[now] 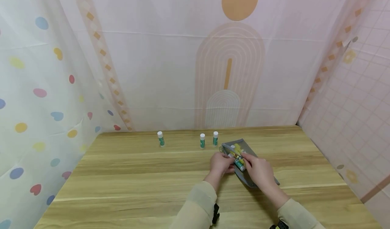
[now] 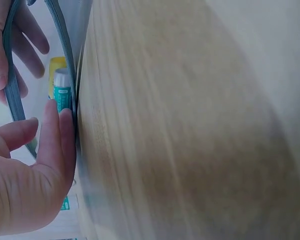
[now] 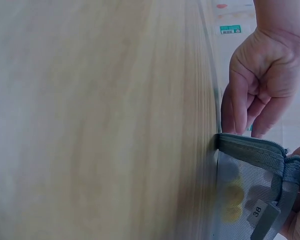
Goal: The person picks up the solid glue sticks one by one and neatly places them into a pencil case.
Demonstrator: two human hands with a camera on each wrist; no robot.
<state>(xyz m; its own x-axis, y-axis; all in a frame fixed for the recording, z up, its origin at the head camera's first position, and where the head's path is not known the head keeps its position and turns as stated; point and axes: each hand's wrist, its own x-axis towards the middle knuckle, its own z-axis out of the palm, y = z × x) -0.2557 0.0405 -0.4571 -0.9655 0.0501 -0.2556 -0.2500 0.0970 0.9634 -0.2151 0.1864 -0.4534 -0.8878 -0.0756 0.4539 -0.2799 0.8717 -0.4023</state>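
Wood table [image 1: 137, 188], patterned curtains [image 1: 164, 70]. Right hand [image 1: 261, 170] pinches a see-through grey mesh pouch [image 3: 250, 182]; left hand [image 1: 221, 162], fingers straight, reaches inside.

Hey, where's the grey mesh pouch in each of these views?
Head: grey mesh pouch, right of centre, below mid-height.
Left wrist: pouch at upper left, seen mainly as its rim.
Right wrist: pouch at lower right.
Shared landmark: left hand, at the pouch's opening.
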